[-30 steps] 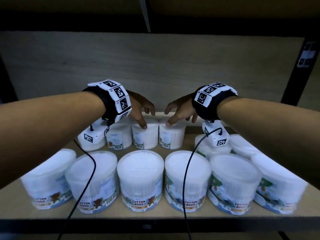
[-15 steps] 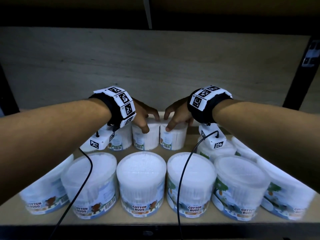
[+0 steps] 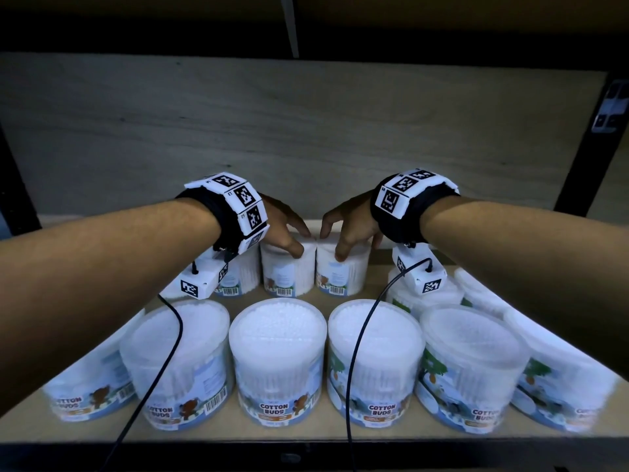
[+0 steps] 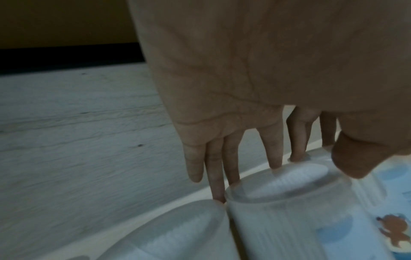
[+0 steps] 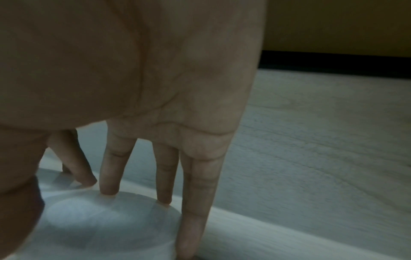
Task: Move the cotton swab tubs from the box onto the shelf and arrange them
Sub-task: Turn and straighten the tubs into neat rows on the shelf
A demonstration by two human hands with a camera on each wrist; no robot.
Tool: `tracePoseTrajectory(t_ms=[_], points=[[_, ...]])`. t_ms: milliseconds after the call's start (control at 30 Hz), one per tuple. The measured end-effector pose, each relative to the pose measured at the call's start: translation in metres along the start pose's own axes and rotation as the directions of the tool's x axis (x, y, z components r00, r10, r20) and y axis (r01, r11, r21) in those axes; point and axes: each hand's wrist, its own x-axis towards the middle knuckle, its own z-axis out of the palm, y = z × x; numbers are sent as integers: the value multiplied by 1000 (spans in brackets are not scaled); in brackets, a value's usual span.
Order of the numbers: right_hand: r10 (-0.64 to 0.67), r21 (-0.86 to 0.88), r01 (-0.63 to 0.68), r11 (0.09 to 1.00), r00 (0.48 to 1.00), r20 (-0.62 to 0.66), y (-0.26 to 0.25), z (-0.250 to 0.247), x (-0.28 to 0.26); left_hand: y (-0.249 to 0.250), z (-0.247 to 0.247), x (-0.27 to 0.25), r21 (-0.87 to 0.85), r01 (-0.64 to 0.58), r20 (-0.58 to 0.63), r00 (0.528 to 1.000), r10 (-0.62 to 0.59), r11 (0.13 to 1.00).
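Note:
Two small cotton swab tubs stand side by side in the back row of the shelf (image 3: 379, 265). My left hand (image 3: 299, 241) grips the left tub (image 3: 287, 272) from above, thumb on its front and fingers down behind its rim. My right hand (image 3: 335, 241) grips the right tub (image 3: 343, 272) the same way. The left wrist view shows my left hand's fingers (image 4: 274, 154) behind the tub (image 4: 300, 219) and the thumb in front. The right wrist view shows my fingers (image 5: 109, 183) on the far rim of the other tub (image 5: 100, 228).
Several larger tubs marked COTTON BUDS (image 3: 277, 362) fill the front row along the shelf edge. More tubs (image 3: 238, 277) flank the two held ones in the back row. The grey wooden back panel (image 3: 306, 131) stands close behind. A black upright (image 3: 585, 148) bounds the right side.
Both hands have stayed on the same two back-row tubs. The thumbs have come lower over the tubs' fronts, and the two tubs now stand touching.

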Motion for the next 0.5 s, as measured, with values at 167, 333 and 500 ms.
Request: tracePoseTrajectory(t_ms=[167,333,500], points=[[-65,-141,69,988,997,31,-3,-3,-6,8,-2,-3,40,34,21,999,-35,999],[-125,-307,127,943,992,26,-5,-8,-8,8,-2,0,66,65,75,995,-70,996],[-154,-299,159,941,987,40,-6,-7,-7,3,1,3,92,84,93,991,-93,992]])
